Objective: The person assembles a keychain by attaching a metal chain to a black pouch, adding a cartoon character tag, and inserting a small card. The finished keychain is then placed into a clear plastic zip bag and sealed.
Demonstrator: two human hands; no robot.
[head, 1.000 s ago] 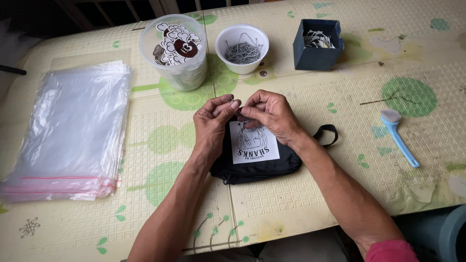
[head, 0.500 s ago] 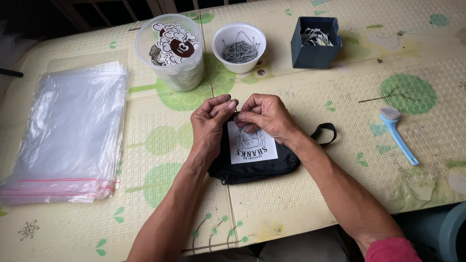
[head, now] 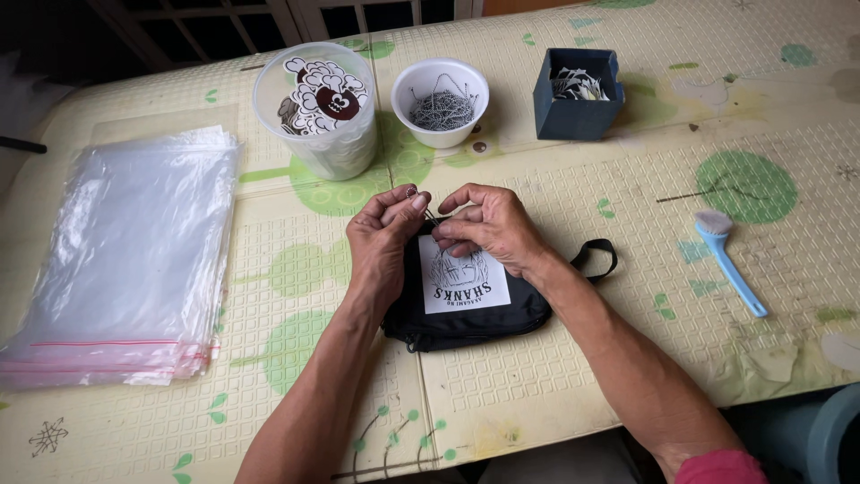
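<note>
Both hands work together over a small black pouch [head: 466, 309] lying flat on the table [head: 555, 376], near the front edge and roughly centre. The pouch carries a white square label on its upper face, and a black strap loop extends from its right end.

Left hand [head: 383, 240]: thumb and forefinger are pinched closed on the upper end of a thin metal chain [head: 423, 208], held just above the pouch's top edge. Right hand [head: 488, 229]: fingers curled in, fingertips pinched on the lower end of the same chain, resting against the top of the pouch. The chain's exact attachment to the pouch cannot be made out.

Surroundings: a stack of clear plastic bags [head: 125, 269] lies well to the left. Behind the hands stand a clear tub of cartoon stickers [head: 315, 108], a white bowl of metal chains [head: 441, 103] just beside it, and a dark blue box [head: 573, 94] holding small paper pieces further right. A light blue brush [head: 730, 264] lies apart to the right of the pouch.
</note>
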